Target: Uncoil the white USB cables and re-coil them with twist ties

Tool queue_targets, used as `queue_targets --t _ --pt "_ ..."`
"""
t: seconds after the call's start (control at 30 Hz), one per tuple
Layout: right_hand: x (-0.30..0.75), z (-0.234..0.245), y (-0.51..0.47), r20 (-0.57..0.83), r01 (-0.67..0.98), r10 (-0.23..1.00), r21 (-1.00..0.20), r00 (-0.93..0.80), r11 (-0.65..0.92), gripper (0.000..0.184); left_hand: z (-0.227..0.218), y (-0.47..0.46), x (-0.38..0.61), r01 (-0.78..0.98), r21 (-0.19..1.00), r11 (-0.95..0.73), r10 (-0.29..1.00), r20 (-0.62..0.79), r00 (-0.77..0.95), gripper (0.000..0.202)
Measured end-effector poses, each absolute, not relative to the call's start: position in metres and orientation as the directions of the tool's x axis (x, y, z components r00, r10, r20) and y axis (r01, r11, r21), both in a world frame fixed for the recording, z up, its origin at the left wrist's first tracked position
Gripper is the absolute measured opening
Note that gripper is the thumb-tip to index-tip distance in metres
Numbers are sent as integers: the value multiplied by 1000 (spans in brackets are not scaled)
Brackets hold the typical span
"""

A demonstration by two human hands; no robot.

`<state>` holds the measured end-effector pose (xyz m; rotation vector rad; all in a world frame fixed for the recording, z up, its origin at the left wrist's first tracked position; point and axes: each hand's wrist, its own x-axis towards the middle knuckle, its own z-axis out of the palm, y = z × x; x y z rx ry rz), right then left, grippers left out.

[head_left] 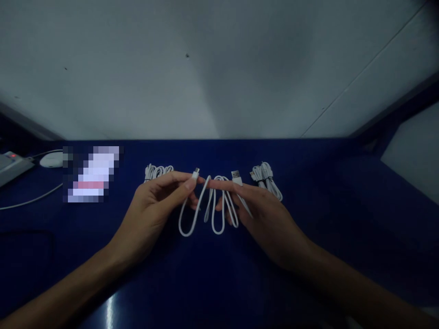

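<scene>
Both hands up over the surface (192, 283), mid-width, one white cable (218, 232) between them. My left hand (154, 201) pinches its small plug (195, 174), thumb against index, metal tip pointing at the far edge. My right hand (270, 212) grips the other end: thumb on the USB-A plug (236, 177), index stretched out toward my left fingertips. Cable is folded in loops; they drape over that index and hang below it, clear of the surface as far as I can tell. One bigger loop hangs nearest my left hand.

Two more cables, bundled, lie toward the far edge. Left bundle (157, 172) is just past my left hand, partly hidden by it. Right bundle (265, 176) is just past my right hand, dark tie around it.

Left edge: power strip (13, 167), red light lit. White puck (51, 159) beside it, then a bright pixelated patch (94, 173), content unreadable. Pale wall (154, 91) along the far edge.
</scene>
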<state>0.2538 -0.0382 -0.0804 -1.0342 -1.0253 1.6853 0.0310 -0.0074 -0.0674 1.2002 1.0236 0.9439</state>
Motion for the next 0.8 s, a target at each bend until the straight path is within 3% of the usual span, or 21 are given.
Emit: queue_targets --t 0.23,0.6,0.8 --pt "251 -84 -39 -222 -295 924 -901 -312 -317 31 -67 -10 34 -27 987 156 900 -131 416 6" --pt "244 -82 -49 -201 -185 957 -953 -207 -240 41 -69 -8 39 -75 973 218 899 -171 403 7" --pt "244 -86 -48 -194 -285 945 -920 -262 -268 37 -70 -7 39 -87 966 245 883 -185 431 10"
